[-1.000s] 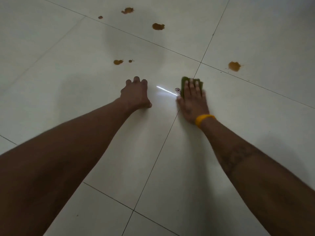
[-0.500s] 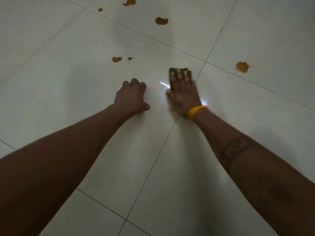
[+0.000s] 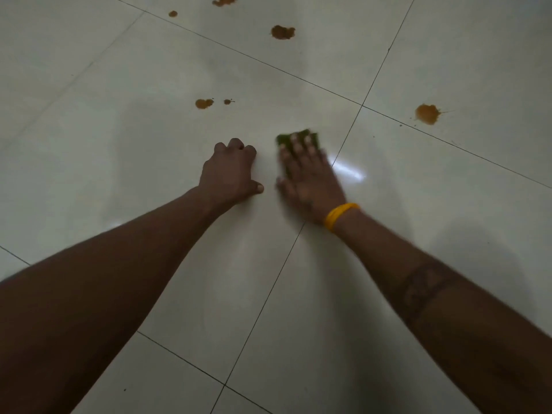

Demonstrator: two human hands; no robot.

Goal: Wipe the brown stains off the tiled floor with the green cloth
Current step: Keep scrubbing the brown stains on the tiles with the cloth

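Head view. The right hand (image 3: 307, 177) lies flat, fingers spread, pressing the green cloth (image 3: 297, 138) onto the tiled floor (image 3: 119, 162); only the cloth's far edge shows beyond the fingertips. A yellow wristband (image 3: 339, 216) circles that wrist. Just left, the left hand (image 3: 231, 171) rests on the floor, fingers curled, holding nothing. Brown stains lie farther off: a pair far left (image 3: 204, 103), one far right (image 3: 427, 113), others (image 3: 282, 32) at the far edge. Pale glossy tiles, dark grout lines.

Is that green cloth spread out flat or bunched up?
Cannot tell fully: the right hand lies flat over the green cloth, pressing it to the floor; only a blurred edge shows beyond the fingertips.
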